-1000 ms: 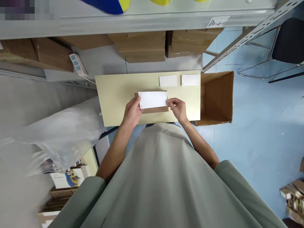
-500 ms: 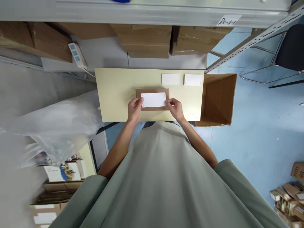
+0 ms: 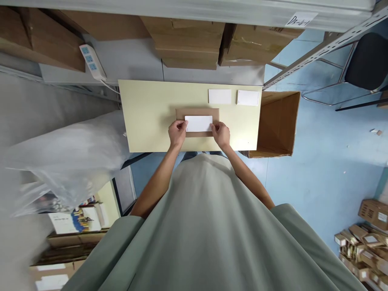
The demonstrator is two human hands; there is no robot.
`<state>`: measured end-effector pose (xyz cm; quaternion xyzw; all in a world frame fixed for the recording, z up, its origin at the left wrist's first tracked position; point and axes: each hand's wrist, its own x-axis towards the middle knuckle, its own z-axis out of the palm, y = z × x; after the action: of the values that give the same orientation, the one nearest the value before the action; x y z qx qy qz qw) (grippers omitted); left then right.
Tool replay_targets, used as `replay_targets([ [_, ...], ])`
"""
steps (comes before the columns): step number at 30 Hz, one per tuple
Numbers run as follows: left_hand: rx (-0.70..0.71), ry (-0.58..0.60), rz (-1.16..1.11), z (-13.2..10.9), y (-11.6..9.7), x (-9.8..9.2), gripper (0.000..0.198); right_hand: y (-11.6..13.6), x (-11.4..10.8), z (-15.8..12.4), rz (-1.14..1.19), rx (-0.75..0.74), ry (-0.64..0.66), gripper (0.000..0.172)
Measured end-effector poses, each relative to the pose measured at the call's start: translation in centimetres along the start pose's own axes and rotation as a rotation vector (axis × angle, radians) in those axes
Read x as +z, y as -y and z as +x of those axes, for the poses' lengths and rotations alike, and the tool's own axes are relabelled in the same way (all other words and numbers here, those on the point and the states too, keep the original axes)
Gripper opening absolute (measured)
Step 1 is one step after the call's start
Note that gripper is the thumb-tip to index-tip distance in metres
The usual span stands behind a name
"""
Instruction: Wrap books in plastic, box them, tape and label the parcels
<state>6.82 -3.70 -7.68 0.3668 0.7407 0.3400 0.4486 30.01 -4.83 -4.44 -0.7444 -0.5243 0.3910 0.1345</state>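
A flat brown cardboard piece (image 3: 197, 112) lies in the middle of a pale yellow table (image 3: 148, 117). On it rests a white rectangular label (image 3: 199, 123). My left hand (image 3: 177, 133) pinches the label's left edge, and my right hand (image 3: 221, 134) pinches its right edge. Both hands have curled fingers and press the label down onto the cardboard. Two more white labels (image 3: 220, 96) (image 3: 248, 97) lie side by side at the table's far right.
An open cardboard box (image 3: 277, 123) stands on its side against the table's right end. Brown boxes (image 3: 188, 38) sit on the shelf beyond. A power strip (image 3: 89, 60), a large plastic bag (image 3: 66, 157), a black chair (image 3: 366, 60) and small boxes (image 3: 363, 246) surround the table.
The label came down from held above the cardboard to lying flat on it, with both hands following. The camera view shifted slightly.
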Motion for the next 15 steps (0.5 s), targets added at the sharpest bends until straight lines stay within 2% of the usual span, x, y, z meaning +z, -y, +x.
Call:
replay_targets([
  [9, -0.025, -0.003, 0.099, 0.9, 0.4, 0.5, 0.027, 0.1, 0.2, 0.5, -0.069, 0.001, -0.002, 0.041],
  [15, -0.020, -0.043, 0.161, 1.2, 0.1, 0.8, 0.018, 1.5, -0.1, 0.3, -0.153, 0.067, 0.036, 0.027],
])
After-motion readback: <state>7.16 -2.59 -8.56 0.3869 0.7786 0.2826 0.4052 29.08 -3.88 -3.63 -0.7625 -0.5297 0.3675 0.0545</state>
